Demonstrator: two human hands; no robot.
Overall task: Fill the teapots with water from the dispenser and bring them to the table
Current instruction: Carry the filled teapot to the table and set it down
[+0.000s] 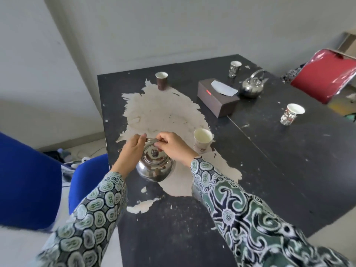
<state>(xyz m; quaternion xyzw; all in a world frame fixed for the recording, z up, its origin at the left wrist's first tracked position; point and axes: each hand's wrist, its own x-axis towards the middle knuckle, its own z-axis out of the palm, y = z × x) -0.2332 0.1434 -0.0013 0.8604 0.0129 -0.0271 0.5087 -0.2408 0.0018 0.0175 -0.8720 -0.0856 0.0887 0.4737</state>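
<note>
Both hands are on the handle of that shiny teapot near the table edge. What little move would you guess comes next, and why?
Probably a lift straight up. Both the left hand and right hand grip the raised handle of the near teapot, which sits on the table with its lid on. No dispenser is in view, so it likely must be carried off first.

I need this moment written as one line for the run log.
left hand: grips handle | right hand: grips handle | near teapot: on table, lid on | far teapot: beside tissue box

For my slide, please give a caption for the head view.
Both hands grip the handle of a steel teapot on the worn black table.
</note>
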